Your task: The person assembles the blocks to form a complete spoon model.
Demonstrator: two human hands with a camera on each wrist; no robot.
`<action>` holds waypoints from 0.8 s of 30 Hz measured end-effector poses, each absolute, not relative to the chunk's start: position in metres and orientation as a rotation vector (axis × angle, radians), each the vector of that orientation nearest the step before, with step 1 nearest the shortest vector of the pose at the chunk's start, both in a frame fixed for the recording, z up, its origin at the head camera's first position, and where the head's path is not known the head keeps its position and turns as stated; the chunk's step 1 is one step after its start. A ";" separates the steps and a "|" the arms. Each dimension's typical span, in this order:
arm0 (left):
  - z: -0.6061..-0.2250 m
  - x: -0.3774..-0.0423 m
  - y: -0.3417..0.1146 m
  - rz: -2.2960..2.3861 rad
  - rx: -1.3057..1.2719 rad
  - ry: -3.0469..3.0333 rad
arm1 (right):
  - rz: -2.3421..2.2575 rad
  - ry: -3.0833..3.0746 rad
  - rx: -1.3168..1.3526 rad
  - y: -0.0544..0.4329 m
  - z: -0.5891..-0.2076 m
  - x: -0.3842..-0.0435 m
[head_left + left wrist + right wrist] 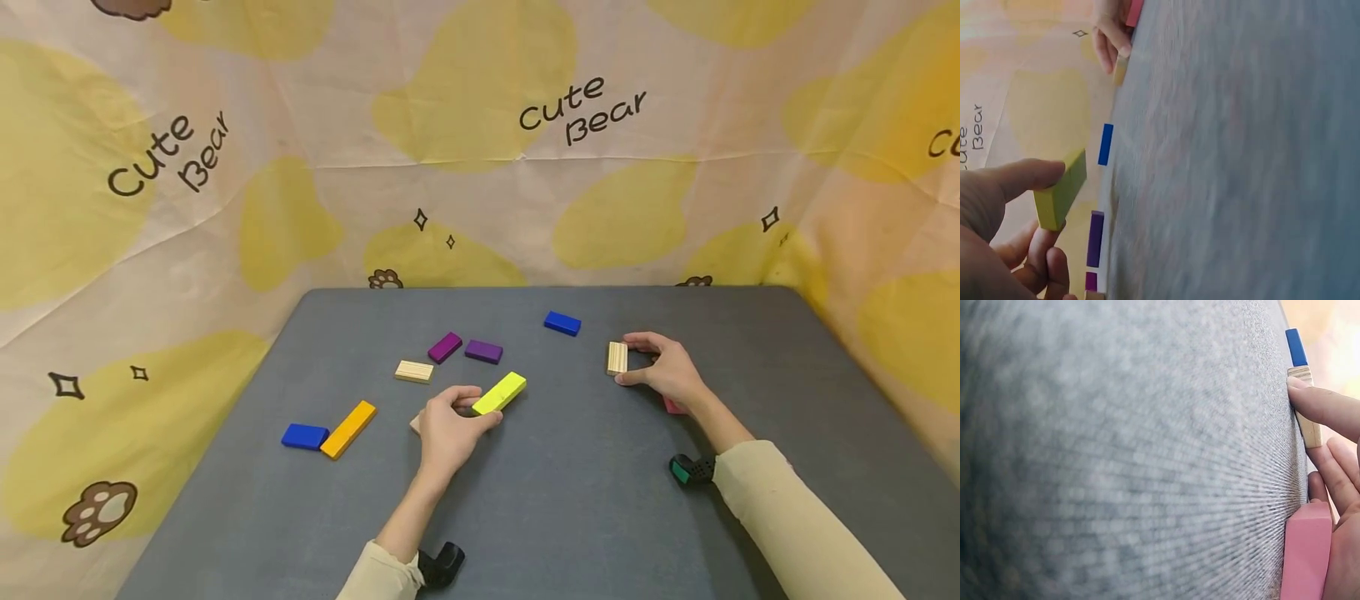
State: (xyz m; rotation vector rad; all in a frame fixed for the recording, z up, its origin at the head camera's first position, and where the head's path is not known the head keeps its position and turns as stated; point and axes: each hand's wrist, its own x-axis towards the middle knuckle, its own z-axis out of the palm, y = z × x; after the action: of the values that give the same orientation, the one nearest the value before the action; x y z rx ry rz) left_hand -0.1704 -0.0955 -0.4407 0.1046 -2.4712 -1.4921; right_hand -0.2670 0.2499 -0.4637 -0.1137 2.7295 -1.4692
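Note:
My left hand [447,433] pinches a bright yellow-green block [499,393] between thumb and fingers. In the left wrist view the yellow-green block [1063,194] is tilted and held above the table. A pale wooden block, partly hidden, lies behind the left hand. Over on the right, my right hand [667,367] has its thumb and a finger at the two ends of a striped wooden block [617,358]. The right wrist view shows the thumb on one end of this wooden block [1305,419]. A pink block [1307,550] lies close beside the palm, mostly covered in the head view.
On the grey table [570,500], a blue block [305,437] touches an orange one [348,430] at left. Farther back lie another wooden block [414,372], a magenta block [445,347], a purple block [483,352] and a second blue block [562,323]. Patterned cloth [480,125] hangs behind.

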 end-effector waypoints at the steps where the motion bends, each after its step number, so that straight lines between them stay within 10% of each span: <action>1: -0.442 -0.169 -0.093 -1.508 0.121 -2.456 | -1.467 2.731 -0.114 0.250 -0.464 -0.267; 24: -0.449 -0.166 -0.047 -1.364 0.347 -2.482 | -1.451 2.730 -0.096 0.251 -0.464 -0.266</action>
State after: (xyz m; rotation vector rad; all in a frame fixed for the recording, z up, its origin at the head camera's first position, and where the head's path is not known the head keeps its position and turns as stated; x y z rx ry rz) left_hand -0.1663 -0.0469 -0.4493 0.3468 -2.4820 -1.3644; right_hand -0.2664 0.2512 -0.4645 -0.0964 2.7299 -1.4510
